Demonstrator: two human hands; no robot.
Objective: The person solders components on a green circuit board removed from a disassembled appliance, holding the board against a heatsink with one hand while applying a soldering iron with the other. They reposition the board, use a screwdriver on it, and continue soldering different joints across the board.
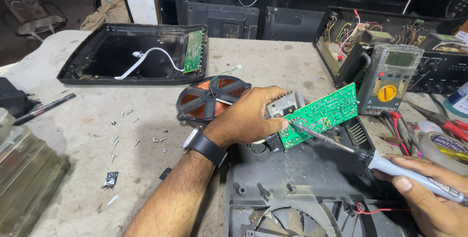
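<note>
2 hands grip: left hand (246, 117) clasps circuit board (319, 115); right hand (431, 193) clutches soldering iron (390, 166).

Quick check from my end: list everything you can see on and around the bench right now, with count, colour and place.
Circuit board: one, green, held tilted at centre.
Soldering iron: one, grey handle, tip on the board.
Copper coil disc: one, copper in a black frame, behind the left hand.
Black housing with fan: one, under the board, near edge.
Black top cover: one, far left, with a white ribbon cable and a small green board.
Multimeter: one, grey with a yellow dial, right.
Loose screws: several, silver, left of centre.
Tape roll: one, right edge.
Left hand: grips the board; black wristwatch.
Right hand: holds the iron.
</note>
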